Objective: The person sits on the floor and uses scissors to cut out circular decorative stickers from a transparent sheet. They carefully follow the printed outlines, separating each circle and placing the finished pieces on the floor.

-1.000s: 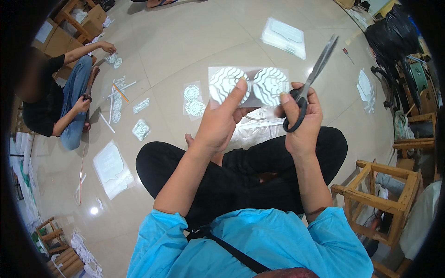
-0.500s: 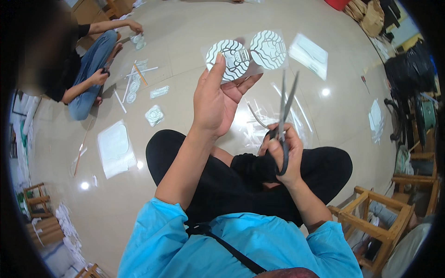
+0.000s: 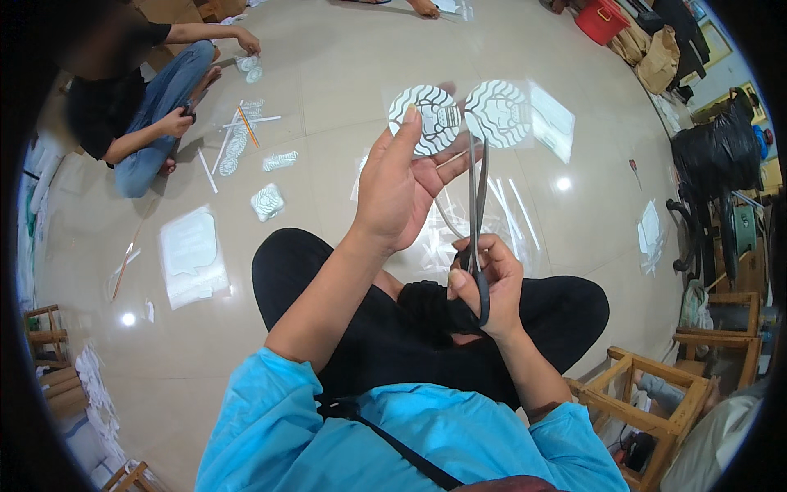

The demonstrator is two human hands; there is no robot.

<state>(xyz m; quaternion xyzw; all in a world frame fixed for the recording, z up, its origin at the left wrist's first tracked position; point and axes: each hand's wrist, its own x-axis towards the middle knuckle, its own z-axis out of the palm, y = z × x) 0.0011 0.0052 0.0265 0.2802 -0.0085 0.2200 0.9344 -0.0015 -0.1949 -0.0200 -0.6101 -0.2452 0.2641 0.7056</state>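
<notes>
My left hand (image 3: 398,193) pinches a clear plastic sticker sheet bearing two round stickers with wavy lines, thumb on top and fingers beneath. The left round sticker (image 3: 425,120) lies partly under my thumb; the right round sticker (image 3: 498,115) sticks out beyond my fingers. My right hand (image 3: 496,287) grips black-handled scissors (image 3: 478,205) by the finger loops, blades pointing away from me. The blades are slightly apart, their tips at the gap between the stickers. Whether they touch the plastic I cannot tell. A thin pale strip (image 3: 447,215) curves beside the scissors.
Cut white strips (image 3: 443,246) litter the floor by my crossed legs. Stacked sheets (image 3: 551,123) lie beyond the stickers, another sheet (image 3: 193,254) at left. A co-worker (image 3: 156,107) sits far left. A wooden stool (image 3: 656,394) stands near right, a red bucket (image 3: 602,20) far right.
The scissors have swung left and their blades have drawn closer together, with the tips now at the gap between the stickers. The whole view has shifted a little.
</notes>
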